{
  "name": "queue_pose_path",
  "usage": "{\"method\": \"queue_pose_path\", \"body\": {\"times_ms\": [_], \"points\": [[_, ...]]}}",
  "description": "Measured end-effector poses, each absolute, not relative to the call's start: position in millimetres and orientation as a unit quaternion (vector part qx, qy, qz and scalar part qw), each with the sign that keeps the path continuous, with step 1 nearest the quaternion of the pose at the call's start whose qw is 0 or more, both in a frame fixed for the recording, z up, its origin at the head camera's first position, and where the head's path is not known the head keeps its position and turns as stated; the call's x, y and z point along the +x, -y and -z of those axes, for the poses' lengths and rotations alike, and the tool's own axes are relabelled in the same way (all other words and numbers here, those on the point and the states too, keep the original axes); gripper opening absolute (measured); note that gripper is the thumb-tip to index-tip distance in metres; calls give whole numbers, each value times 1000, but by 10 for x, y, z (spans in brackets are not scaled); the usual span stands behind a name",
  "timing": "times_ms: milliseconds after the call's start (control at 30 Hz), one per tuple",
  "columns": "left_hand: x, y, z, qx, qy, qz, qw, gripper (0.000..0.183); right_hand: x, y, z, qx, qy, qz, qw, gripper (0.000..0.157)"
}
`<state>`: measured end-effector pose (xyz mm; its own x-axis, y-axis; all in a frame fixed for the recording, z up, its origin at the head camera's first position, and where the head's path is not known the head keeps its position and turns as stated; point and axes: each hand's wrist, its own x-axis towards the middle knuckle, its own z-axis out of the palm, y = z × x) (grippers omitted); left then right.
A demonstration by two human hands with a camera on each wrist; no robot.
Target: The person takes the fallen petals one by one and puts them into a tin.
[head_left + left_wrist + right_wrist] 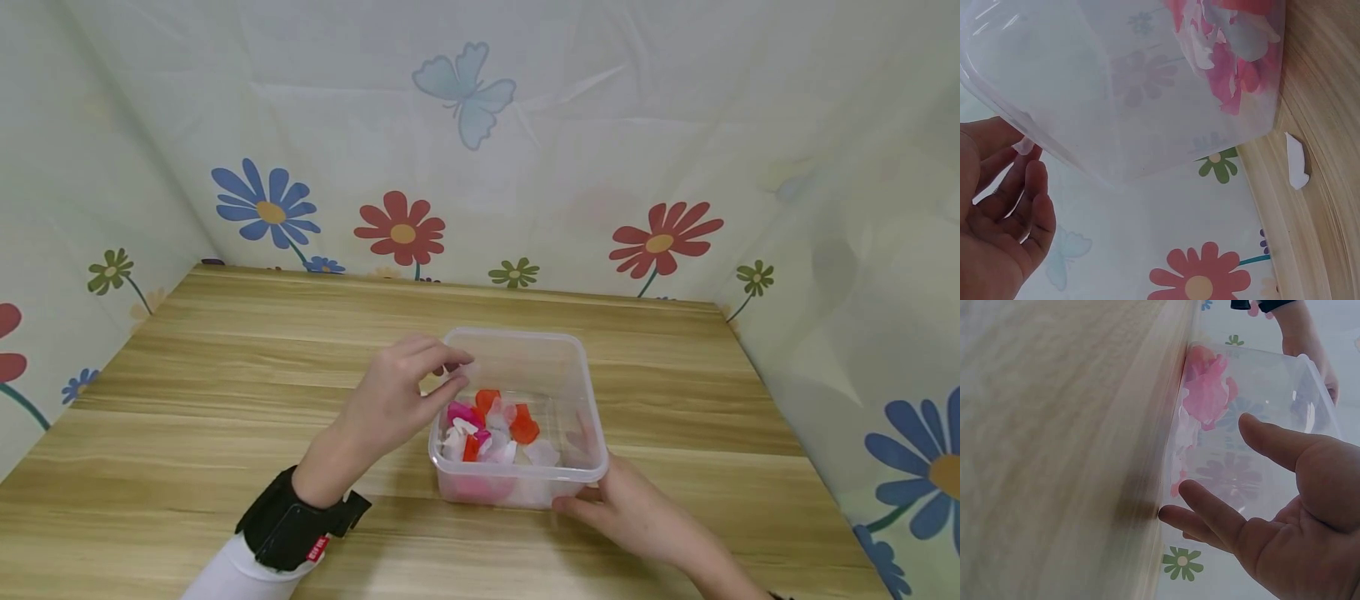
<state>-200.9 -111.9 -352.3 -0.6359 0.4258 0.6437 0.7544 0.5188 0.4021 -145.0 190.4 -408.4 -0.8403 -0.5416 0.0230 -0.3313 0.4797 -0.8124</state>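
Observation:
A clear plastic box (517,479) stands on the wooden table with several loose petal-like pieces (525,427) inside, coloured red, magenta, pale pink and white. At its left rim, my left hand (393,392) pinches a small pale translucent piece (1024,146) between thumb and fingers. My right hand (637,508) is at the box's near right corner. In the right wrist view, the thumb and fingers of that hand are spread and mostly straight beside the wall. Part of the right hand is hidden behind the box in the head view.
A white scrap (1296,161) lies on the wooden table (285,350) beside the box. A flower-printed curtain (555,167) stands along the back and both sides of the table. A black band (288,521) wraps the left wrist.

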Motion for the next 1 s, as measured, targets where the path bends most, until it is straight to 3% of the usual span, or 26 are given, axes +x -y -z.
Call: {"method": "queue_pose_path", "body": {"times_ms": [633, 867, 1000], "points": [[-2040, 1158, 3540, -337, 843, 350, 233, 22, -1447, -1901, 4093, -263, -855, 434, 107, 65], [-2173, 1257, 3647, -256, 861, 351, 264, 14, -1445, -1899, 4088, -265, -851, 440, 109, 66], [-2246, 1313, 3728, -215, 882, 343, 242, 12, -1445, -1900, 4091, -264, -849, 445, 112, 65]]}}
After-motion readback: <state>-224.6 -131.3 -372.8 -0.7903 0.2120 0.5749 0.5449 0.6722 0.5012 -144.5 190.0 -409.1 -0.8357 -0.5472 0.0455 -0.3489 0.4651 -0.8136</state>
